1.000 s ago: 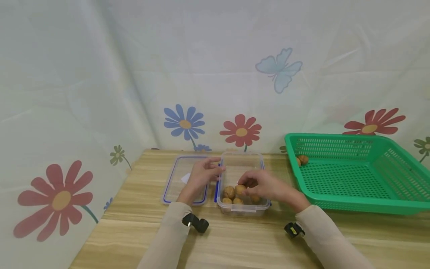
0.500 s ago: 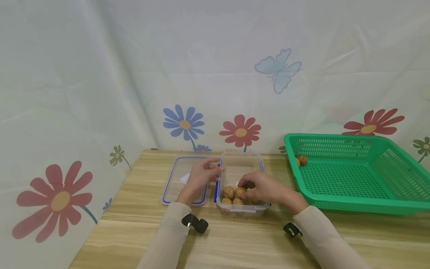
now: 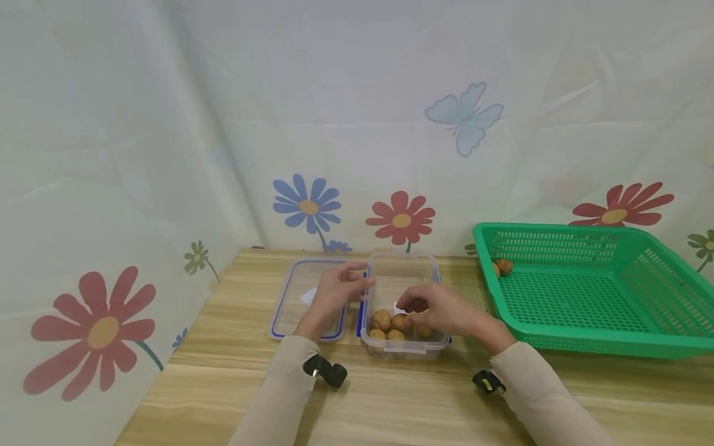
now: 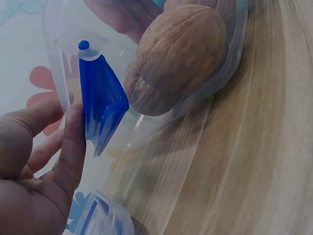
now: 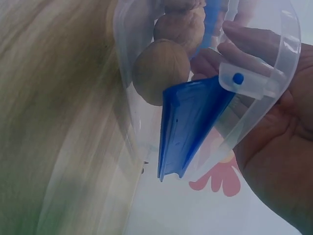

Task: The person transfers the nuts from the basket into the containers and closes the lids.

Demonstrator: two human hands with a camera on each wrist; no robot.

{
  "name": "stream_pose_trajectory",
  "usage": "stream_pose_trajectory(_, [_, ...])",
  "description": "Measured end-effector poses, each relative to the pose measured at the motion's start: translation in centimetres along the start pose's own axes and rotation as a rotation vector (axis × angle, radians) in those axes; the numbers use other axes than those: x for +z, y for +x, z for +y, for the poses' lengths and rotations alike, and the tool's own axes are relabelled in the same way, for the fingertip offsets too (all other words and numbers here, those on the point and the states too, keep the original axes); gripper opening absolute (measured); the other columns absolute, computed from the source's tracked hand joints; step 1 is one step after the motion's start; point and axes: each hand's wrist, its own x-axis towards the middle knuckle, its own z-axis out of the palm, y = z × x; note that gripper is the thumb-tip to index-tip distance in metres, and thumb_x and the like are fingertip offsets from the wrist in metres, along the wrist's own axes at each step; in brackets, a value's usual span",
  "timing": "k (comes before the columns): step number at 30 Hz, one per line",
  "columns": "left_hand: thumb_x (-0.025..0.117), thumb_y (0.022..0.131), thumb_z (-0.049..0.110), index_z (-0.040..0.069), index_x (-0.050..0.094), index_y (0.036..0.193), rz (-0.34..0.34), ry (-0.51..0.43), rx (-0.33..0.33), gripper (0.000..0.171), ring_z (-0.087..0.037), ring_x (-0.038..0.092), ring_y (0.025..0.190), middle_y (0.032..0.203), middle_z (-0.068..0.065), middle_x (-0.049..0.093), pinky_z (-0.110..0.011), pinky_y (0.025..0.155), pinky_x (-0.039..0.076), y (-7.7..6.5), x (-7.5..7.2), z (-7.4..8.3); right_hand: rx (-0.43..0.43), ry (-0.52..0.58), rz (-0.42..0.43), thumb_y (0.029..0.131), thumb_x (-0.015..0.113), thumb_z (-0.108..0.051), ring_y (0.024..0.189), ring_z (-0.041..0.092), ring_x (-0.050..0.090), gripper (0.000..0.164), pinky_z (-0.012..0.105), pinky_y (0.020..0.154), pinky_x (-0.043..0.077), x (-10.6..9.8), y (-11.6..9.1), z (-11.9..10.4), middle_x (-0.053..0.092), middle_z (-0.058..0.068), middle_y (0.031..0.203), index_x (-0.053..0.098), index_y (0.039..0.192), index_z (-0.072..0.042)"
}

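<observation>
A clear plastic box (image 3: pixel 404 348) with blue side clasps stands on the table with several walnuts (image 3: pixel 382 319) gathered at its near end. My left hand (image 3: pixel 333 294) is at the box's left side, its fingertips touching the rim by the blue clasp (image 4: pixel 100 105). Over the near half of the box, my right hand (image 3: pixel 440 308) reaches in with bent fingers. Its thumb lies close to a walnut (image 3: pixel 399 322), and a gap shows between thumb and fingers. Through the wall in the right wrist view, its fingertips appear beside the walnuts (image 5: pixel 164 68).
The clear lid (image 3: pixel 290 310) with a blue seal lies left of the box, a white paper piece (image 3: pixel 308 296) on it. To the right stands a green basket (image 3: pixel 563 331) with walnuts (image 3: pixel 504 267) in its left corner. A flowered curtain (image 3: pixel 346 124) hangs behind the table (image 3: pixel 368 402).
The walnut by my right thumb has sunk slightly lower among the others, and the right hand's fingers stand a little apart from it. My left hand has stayed in place.
</observation>
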Motion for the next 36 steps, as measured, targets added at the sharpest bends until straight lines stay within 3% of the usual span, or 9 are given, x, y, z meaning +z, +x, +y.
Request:
stream_pose_trajectory(6, [0.08, 0.097, 0.012, 0.004, 0.066, 0.139, -0.006, -0.014, 0.006, 0.046, -0.025, 0.075, 0.088, 0.11, -0.017, 0.074, -0.034, 0.079, 0.065, 0.1, -0.1, -0.1, -0.036, 0.049, 0.031, 0.097, 0.076, -0.003, 0.101, 0.019, 0.071, 0.019, 0.037, 0.091, 0.062, -0.1, -0.3, -0.1, 0.075, 0.012, 0.113, 0.075, 0.116, -0.001])
stream_pose_trajectory(15, [0.08, 0.097, 0.014, 0.005, 0.065, 0.141, -0.015, -0.014, -0.002, 0.047, -0.039, 0.074, 0.101, 0.112, -0.017, 0.073, -0.034, 0.081, 0.065, 0.1, -0.1, -0.2, -0.06, 0.1, 0.1, 0.098, 0.079, -0.011, 0.099, 0.018, 0.073, 0.021, 0.031, 0.088, 0.063, -2.0, -1.5, -2.4, 0.077, 0.002, 0.109, 0.075, 0.118, -0.004])
stream_pose_trajectory(29, [0.08, 0.098, 0.014, 0.004, 0.065, 0.142, -0.012, -0.007, 0.004, 0.048, -0.041, 0.073, 0.102, 0.111, -0.017, 0.072, -0.034, 0.081, 0.065, 0.1, -0.2, -0.2, -0.063, 0.132, 0.175, 0.099, 0.078, -0.015, 0.104, 0.02, 0.074, 0.027, 0.029, 0.087, 0.062, -6.5, -3.3, -3.8, 0.076, 0.004, 0.118, 0.075, 0.125, -0.006])
stream_pose_trajectory(36, [0.081, 0.097, 0.015, 0.005, 0.066, 0.14, -0.002, 0.01, -0.003, 0.047, -0.028, 0.074, 0.092, 0.11, -0.015, 0.073, -0.034, 0.081, 0.065, 0.1, -0.1, -0.2, -0.01, 0.087, 0.218, 0.099, 0.079, -0.019, 0.106, 0.017, 0.074, 0.028, 0.029, 0.089, 0.061, -9.2, -4.2, -3.7, 0.076, 0.001, 0.118, 0.075, 0.126, -0.011])
